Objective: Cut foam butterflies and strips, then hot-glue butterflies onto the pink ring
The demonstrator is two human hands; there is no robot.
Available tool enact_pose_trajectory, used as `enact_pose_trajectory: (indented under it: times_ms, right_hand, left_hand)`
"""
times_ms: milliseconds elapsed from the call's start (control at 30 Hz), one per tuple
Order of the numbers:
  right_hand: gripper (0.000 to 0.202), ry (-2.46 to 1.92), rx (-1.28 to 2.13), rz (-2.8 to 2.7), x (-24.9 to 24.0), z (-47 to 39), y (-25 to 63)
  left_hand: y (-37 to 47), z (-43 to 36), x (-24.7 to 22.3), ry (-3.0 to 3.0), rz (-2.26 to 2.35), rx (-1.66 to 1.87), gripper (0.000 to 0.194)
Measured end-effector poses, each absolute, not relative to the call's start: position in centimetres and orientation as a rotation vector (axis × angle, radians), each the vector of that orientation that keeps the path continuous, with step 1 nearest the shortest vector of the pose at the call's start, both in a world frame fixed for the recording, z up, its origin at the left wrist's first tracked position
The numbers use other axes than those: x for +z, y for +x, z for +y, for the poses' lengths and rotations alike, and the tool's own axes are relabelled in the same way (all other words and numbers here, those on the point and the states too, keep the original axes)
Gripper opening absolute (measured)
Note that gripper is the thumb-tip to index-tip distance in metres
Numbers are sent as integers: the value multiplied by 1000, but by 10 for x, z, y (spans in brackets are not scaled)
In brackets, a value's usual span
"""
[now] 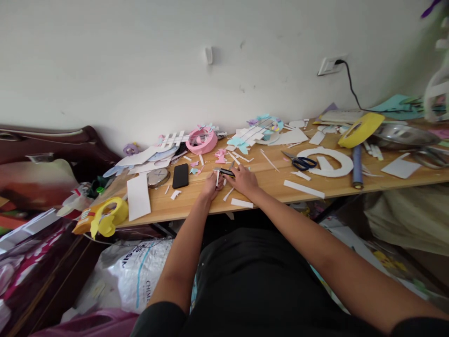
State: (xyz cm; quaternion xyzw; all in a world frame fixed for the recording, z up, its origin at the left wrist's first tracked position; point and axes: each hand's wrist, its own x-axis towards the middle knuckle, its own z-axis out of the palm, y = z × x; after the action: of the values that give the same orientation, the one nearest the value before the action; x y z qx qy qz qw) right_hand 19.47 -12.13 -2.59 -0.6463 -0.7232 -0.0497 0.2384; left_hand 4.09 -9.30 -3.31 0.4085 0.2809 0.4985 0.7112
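Note:
Near the front edge of the wooden table (pixel 189 203), my two hands are close together. My left hand (pixel 211 185) is closed on a narrow white strip (pixel 217 178) that stands up from the fingers. In my right hand (pixel 244 180) is a dark cutter knife (pixel 227 172), its front end pointing left at the strip. Small white scraps lie around both hands, with a white piece (pixel 242 203) just in front. A black phone (pixel 180 176) lies to the left. Pink cut shapes (pixel 220 155) are behind the hands.
Blue-handled scissors (pixel 303 162) and a white foam ring (pixel 345 164) lie to the right, beside a blue roll (pixel 357 168). A pink ring (pixel 201 140) stands near the wall. Yellow pieces (pixel 109 217) are at the left end; a metal bowl (pixel 403 135) is far right.

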Motion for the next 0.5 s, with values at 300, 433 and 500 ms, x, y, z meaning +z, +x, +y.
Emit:
enact_pose_trajectory:
  times_ms: [300,433,500]
  right_hand:
    - [56,-1783,-126,-2051,-25,-123,194]
    - [56,-1780,-126,-2074,-25,-123,194]
    - [56,-1771,-125,-2084,-25,-124,194]
  left_hand:
    - [41,-95,-28,848,643,1154,36]
    - [42,-94,-28,816,639,1186,36]
    - [41,-93,-28,795,641,1198,36]
